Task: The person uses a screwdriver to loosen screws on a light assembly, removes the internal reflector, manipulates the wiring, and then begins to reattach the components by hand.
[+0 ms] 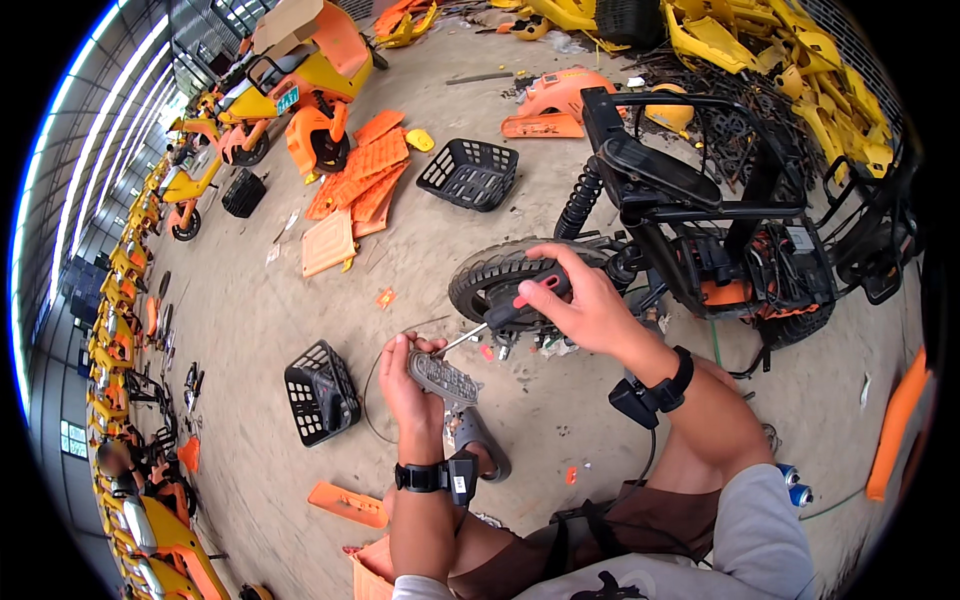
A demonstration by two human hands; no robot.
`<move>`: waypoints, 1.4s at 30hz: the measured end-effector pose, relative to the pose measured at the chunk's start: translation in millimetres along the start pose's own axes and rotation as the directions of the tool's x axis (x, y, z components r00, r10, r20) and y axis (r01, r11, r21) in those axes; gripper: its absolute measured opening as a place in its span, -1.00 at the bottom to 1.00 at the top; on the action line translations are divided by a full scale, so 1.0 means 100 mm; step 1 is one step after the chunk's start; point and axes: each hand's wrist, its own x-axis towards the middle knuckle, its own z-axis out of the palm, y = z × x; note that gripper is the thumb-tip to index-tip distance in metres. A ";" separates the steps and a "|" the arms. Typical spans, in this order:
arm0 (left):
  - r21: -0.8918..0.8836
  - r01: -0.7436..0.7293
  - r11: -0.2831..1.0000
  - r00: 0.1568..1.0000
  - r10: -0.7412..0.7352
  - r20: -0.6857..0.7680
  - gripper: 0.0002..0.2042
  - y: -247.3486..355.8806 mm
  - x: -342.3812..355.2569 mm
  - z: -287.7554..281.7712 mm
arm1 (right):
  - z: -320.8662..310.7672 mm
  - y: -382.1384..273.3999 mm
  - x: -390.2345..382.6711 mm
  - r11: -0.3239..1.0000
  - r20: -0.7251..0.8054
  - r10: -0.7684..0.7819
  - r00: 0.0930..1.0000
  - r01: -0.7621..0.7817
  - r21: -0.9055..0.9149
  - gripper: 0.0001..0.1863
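Well to the left of the knobbly-tyred scooter wheel (pixel 473 280), yellow-and-orange scooters (pixel 118 345) stand in a row. A black slatted basket (pixel 345 400) lies left of the wheel and nearer the person. Just nearer the person than the wheel, the left hand (pixel 408 388) has its fingers curled closed around a ribbed grey metal part (pixel 445 378). The screwdriver (pixel 510 312) points its tip at that part; contact is unclear. Over the wheel, the right hand (pixel 580 308) grips the handle, fingers wrapped. Right of the wheel stands the stripped black scooter frame (pixel 660 172).
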 end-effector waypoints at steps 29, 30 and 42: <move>-0.031 -0.030 0.999 0.999 0.030 -0.013 -0.80 0.15 0.02 -0.25 | 0.22 0.05 0.04 0.981 0.013 -0.190 0.982 0.189 0.052 -0.45; -0.079 -0.021 0.997 1.000 0.021 -0.001 -0.81 0.13 0.03 -0.23 | 0.17 0.00 0.01 0.989 0.020 -0.146 0.989 0.146 0.023 -0.46; 0.071 0.047 0.996 0.992 -0.055 0.114 -0.82 0.03 0.04 -0.19 | 0.04 0.11 -0.05 0.988 -0.059 -0.144 0.988 0.140 -0.062 -0.62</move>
